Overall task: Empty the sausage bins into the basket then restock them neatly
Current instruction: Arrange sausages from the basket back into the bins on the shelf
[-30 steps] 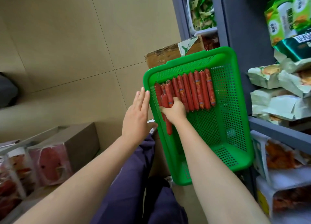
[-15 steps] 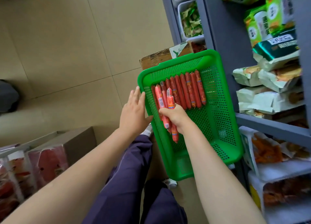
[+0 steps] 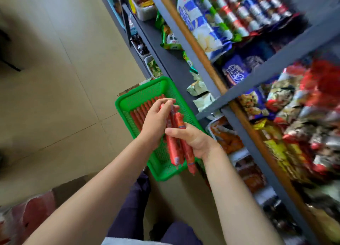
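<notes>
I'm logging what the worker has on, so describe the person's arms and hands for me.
Both forearms are bare, with no sleeves in view. The left hand and right hand wear no gloves, and no rings, watch or markings are visible. Dark navy trousers show below.

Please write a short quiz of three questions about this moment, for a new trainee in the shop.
1. True or false: both hands grip the bundle of sausages.
2. Where do the other sausages lie? A) on the floor B) in the green basket C) on the shelf
3. Fill in: the right hand grips the bundle around its ____.

Key: 1 true: the left hand grips its top. 2 B. 3 middle.
</notes>
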Demonstrator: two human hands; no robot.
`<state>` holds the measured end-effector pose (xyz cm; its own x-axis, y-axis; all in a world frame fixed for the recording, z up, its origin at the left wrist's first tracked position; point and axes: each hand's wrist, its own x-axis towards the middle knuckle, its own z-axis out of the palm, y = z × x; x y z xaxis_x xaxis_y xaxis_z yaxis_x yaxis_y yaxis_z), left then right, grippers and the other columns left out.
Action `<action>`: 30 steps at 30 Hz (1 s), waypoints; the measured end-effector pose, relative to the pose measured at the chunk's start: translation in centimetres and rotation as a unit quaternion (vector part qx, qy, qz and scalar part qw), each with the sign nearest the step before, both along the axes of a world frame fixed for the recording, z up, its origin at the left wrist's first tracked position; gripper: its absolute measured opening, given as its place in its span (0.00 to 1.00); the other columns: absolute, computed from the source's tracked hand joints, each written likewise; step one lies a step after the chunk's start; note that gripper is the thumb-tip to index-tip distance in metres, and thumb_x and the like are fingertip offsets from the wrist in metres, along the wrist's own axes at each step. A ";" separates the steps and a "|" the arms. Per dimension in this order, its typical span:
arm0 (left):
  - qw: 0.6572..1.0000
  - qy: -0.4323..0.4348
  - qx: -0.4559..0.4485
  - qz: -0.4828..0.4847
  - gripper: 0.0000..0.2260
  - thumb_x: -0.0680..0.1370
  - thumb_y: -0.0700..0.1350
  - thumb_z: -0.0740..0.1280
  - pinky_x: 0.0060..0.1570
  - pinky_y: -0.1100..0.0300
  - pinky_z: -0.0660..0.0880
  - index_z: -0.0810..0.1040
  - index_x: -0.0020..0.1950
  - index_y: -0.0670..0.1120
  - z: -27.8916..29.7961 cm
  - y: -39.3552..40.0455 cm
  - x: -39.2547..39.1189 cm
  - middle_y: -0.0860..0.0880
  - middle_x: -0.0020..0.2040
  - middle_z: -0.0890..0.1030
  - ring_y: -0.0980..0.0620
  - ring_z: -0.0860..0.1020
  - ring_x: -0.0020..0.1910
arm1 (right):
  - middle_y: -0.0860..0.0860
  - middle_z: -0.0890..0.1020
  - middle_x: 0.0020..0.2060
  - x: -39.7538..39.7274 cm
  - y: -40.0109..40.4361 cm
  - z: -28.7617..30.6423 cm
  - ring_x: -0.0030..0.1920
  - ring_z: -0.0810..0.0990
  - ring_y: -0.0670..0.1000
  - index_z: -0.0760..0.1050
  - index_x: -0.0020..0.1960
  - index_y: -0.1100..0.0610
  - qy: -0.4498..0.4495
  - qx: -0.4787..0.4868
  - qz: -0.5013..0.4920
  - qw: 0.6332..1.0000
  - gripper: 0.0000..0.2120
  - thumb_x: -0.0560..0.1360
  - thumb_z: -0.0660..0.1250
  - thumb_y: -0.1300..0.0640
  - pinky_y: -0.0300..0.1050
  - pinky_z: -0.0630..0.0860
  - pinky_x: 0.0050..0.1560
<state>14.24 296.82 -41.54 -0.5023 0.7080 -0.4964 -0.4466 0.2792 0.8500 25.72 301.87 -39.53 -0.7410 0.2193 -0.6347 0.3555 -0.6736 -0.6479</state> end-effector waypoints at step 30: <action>0.555 0.719 0.305 -0.287 0.26 0.77 0.60 0.57 0.69 0.42 0.60 0.81 0.62 0.44 28.7 -1.1 45.7 0.40 0.64 0.79 0.39 0.76 0.65 | 0.50 0.78 0.56 52.9 -8.7 39.7 0.53 0.78 0.56 0.68 0.67 0.47 -0.469 0.657 -0.126 0.577 0.30 0.68 0.73 0.56 0.48 0.77 0.49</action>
